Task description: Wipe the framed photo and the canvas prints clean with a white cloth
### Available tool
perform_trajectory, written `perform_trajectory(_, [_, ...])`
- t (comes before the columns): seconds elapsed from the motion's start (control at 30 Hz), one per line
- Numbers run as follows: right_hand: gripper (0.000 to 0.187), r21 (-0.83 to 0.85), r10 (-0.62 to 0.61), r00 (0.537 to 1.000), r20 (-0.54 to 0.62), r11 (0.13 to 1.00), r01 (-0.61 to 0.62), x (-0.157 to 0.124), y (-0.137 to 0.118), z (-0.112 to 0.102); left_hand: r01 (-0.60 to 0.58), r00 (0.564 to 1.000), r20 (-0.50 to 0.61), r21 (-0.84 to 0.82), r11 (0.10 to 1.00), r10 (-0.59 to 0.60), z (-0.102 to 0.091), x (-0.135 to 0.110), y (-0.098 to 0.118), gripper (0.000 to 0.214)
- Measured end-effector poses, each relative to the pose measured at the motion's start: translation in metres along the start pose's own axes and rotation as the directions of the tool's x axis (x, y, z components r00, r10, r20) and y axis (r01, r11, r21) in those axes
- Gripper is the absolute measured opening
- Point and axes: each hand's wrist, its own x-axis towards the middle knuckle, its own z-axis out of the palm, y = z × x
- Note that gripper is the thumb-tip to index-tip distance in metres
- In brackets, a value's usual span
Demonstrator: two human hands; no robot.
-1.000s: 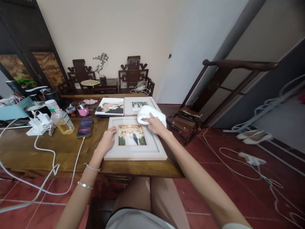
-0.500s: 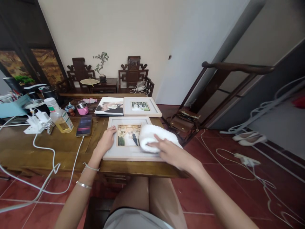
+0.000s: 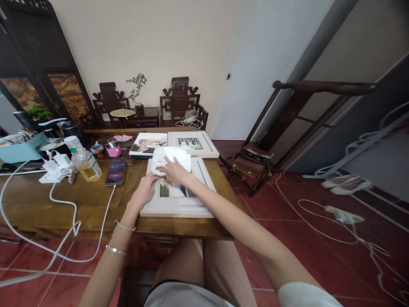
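A pale picture frame (image 3: pixel 179 204) with a wedding photo lies flat near the front edge of the wooden table (image 3: pixel 64 204). My left hand (image 3: pixel 143 190) rests on the frame's left border, fingers curled over the edge, holding it still. My right hand (image 3: pixel 174 171) presses a folded white cloth (image 3: pixel 169 157) down on the frame's upper left part, fingers stretched flat over the cloth. My right forearm crosses over the photo and hides part of it.
Behind lie a second framed photo (image 3: pixel 193 144) and a photo print (image 3: pixel 148 143). To the left sit a phone (image 3: pixel 116 171) on a white cable, a bottle of yellow liquid (image 3: pixel 85 164), a pink cup (image 3: pixel 113 149) and a power strip (image 3: pixel 54 170). Cables trail over the red floor at right.
My right hand swept the cloth from the frame's upper right corner down to its lower right, then across to the upper left. My left hand stayed on the left border.
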Motion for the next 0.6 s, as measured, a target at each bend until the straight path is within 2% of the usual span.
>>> perform_trajectory(0.07, [0.056,-0.010,0.013,1.000,0.012,1.000,-0.013,-0.007,0.006,-0.001,-0.004,1.000,-0.009,-0.016,1.000,0.004,0.002,0.000,-0.003,0.051])
perform_trajectory(0.13, [0.055,-0.021,0.060,0.998,0.037,0.998,-0.059,-0.022,0.022,-0.004,0.003,1.000,-0.022,-0.029,1.000,-0.004,0.006,-0.001,-0.009,0.050])
perform_trajectory(0.27, [0.053,-0.058,0.225,0.970,0.096,0.974,-0.221,-0.059,0.065,-0.019,-0.003,0.998,-0.061,-0.047,0.999,0.000,0.015,-0.003,-0.016,0.045])
perform_trajectory(0.37, [0.053,-0.088,0.324,0.942,0.093,0.945,-0.316,-0.073,0.080,-0.025,0.001,0.997,-0.074,-0.048,0.999,-0.005,0.013,-0.004,-0.011,0.042])
perform_trajectory(0.47, [0.053,-0.095,0.325,0.945,0.040,0.943,-0.320,-0.064,0.069,-0.022,0.020,0.997,-0.070,-0.047,0.999,-0.023,0.005,-0.004,0.002,0.039])
perform_trajectory(0.6, [0.053,-0.084,0.237,0.971,-0.040,0.967,-0.240,-0.024,0.030,-0.010,0.060,0.994,-0.089,-0.092,0.994,-0.068,-0.006,-0.004,0.015,0.043])
